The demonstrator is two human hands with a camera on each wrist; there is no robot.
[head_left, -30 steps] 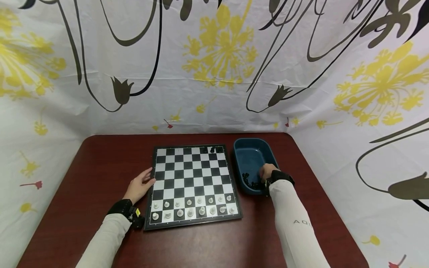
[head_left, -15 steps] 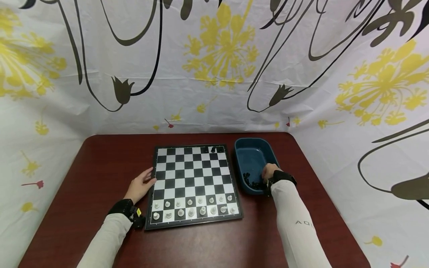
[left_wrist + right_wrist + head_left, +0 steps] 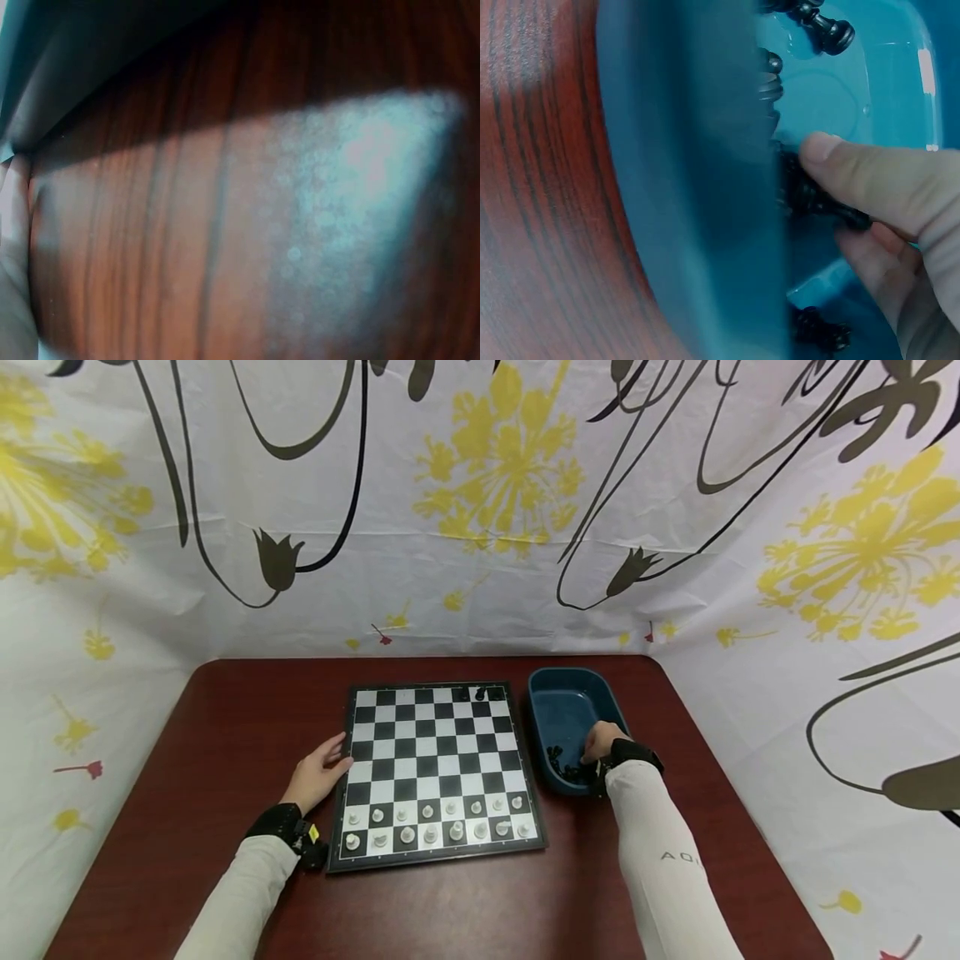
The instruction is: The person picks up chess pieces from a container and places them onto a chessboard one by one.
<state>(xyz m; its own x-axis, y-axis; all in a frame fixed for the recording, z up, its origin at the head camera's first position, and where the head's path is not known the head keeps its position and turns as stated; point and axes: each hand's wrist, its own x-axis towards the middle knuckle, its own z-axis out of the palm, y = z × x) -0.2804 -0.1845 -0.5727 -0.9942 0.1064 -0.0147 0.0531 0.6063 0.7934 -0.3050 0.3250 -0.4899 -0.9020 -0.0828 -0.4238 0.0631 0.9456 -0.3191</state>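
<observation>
In the head view my left hand [image 3: 315, 778] rests against the left edge of the chessboard [image 3: 420, 768], fingers loosely extended. Only a sliver of that hand [image 3: 13, 255] shows in the left wrist view, beside the board's dark side. My right hand [image 3: 600, 742] reaches into the blue tub [image 3: 570, 689] right of the board. Up close, its thumb and fingers pinch a black chess piece [image 3: 821, 196]; its exact kind is unclear. Other black pieces [image 3: 829, 30] lie around it, partly hidden by the tub wall.
White chess pieces [image 3: 456, 831] stand in two rows along the board's near side. A few black pieces [image 3: 480, 693] stand at its far right corner. The dark red table [image 3: 255, 710] meets a patterned cloth [image 3: 480, 610] behind.
The whole view shifts slightly. Both hands stay in nearly the same places, the left at the board's edge and the right inside the tub.
</observation>
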